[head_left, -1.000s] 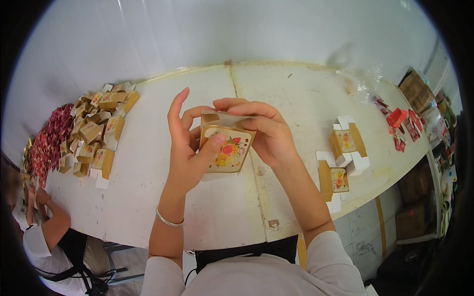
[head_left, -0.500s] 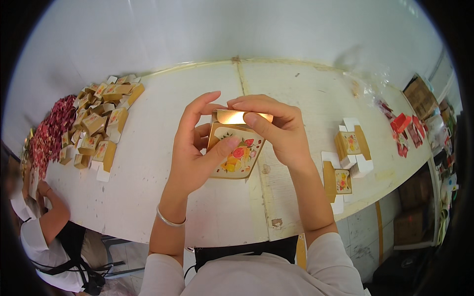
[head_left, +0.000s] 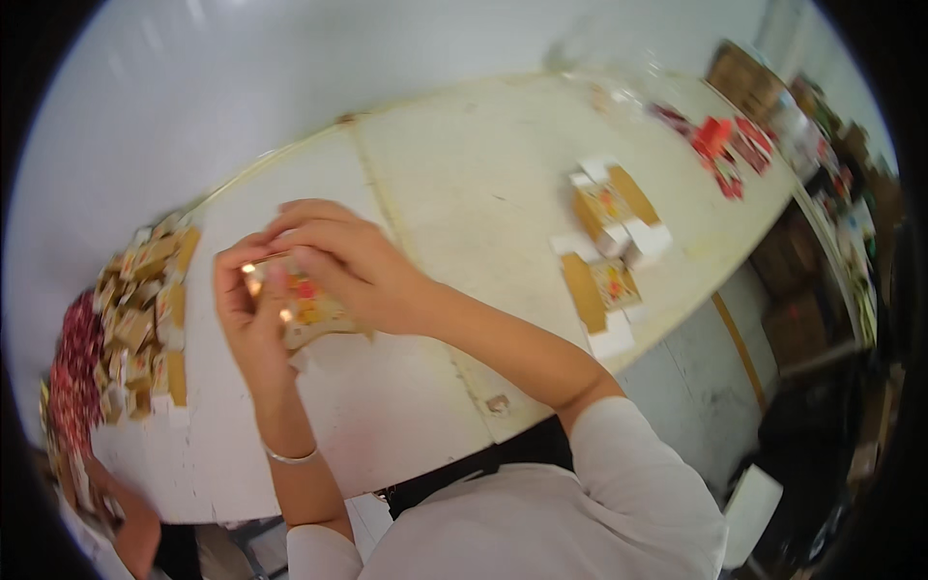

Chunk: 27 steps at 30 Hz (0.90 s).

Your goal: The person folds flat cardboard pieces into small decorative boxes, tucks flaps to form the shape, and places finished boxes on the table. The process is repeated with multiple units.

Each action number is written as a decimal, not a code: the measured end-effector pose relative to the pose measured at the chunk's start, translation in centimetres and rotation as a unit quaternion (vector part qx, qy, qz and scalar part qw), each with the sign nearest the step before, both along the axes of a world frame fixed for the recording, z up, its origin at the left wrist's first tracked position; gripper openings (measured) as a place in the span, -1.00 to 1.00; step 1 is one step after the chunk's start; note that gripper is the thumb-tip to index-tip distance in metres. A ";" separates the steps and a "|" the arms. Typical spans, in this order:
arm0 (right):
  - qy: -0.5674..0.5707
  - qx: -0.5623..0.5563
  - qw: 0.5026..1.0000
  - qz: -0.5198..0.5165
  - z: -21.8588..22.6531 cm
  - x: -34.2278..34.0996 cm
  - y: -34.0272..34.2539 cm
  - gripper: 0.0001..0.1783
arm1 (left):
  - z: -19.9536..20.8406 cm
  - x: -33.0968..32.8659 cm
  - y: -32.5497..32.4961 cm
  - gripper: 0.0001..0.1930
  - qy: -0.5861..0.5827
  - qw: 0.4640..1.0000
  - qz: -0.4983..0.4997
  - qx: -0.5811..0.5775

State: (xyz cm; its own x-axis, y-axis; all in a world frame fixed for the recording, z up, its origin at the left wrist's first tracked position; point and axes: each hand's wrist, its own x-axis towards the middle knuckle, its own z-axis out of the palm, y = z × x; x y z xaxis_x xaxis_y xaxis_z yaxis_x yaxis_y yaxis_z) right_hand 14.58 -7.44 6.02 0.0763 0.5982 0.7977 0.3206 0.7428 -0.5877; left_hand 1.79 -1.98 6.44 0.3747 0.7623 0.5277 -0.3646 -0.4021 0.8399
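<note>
Both my hands are around a small gold cardboard box (head_left: 324,319) with a fruit picture on its face, held above the table. My left hand (head_left: 253,324) grips its left side, thumb across the printed face. At the top edge my right hand (head_left: 362,271) is closed over the box, its thumb on the front and its fingers behind. Motion smears the box, and the fingers cover its upper end, so I cannot tell whether the top flap is closed.
Many similar gold boxes (head_left: 135,333) are piled at the left, beside a dark red heap (head_left: 75,358). On the right lie unfolded-flap cartons (head_left: 604,203), red packets (head_left: 715,140) and clear plastic (head_left: 623,92). A co-worker's arm (head_left: 135,522) shows at lower left.
My view has swung to the right, so the table and piles appear shifted and tilted. The box and my hands now sit further left, with my right fingers wrapped more over its top.
</note>
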 end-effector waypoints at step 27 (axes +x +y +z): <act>-0.249 -0.331 0.753 -0.512 -11.5 10.9 -13.2 -0.60 | -5.1 5.0 -7.2 -0.34 0.341 0.888 -0.237 0.196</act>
State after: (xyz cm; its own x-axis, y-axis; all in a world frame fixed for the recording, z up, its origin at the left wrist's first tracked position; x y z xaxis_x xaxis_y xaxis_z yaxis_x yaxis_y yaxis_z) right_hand 25.44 -20.59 -5.51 0.5574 0.7085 0.4328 0.8289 -0.4455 -0.3382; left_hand 6.81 -9.20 1.32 0.9392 0.2410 0.2445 -0.0313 -0.6492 0.7600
